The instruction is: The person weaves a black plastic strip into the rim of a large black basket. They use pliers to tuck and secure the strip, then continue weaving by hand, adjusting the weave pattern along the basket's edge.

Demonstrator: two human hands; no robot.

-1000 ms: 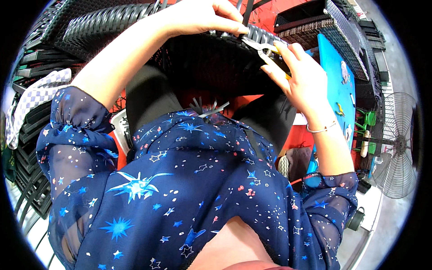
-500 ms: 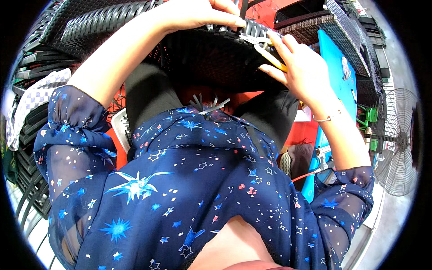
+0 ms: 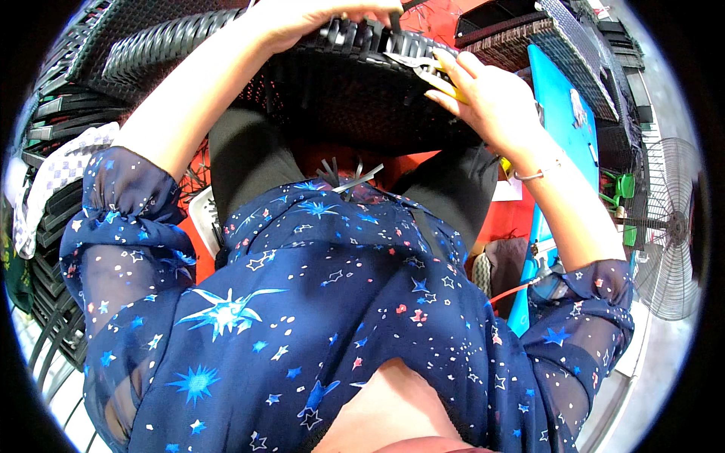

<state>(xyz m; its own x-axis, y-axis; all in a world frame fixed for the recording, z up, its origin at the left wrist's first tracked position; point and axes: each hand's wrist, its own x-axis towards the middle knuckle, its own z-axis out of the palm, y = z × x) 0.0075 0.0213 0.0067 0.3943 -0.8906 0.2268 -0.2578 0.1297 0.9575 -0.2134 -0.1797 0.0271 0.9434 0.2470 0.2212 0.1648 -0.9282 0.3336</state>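
Black woven wicker panel (image 3: pixel 355 90) rests on lap, far centre. Left hand (image 3: pixel 325 15) curled over panel's far edge, gripping it. Right hand (image 3: pixel 483 98) closed around yellow-handled pliers (image 3: pixel 427 72) at panel's right edge. Stacked wicker furniture (image 3: pixel 91 68) far left, blue board (image 3: pixel 563 113) and standing fan (image 3: pixel 668 226) right. Pliers' tips hard to make out; left fingertips cut off.

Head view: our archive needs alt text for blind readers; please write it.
A person's left hand grips a black woven basket on their lap while the right hand works yellow-handled pliers at its rim.
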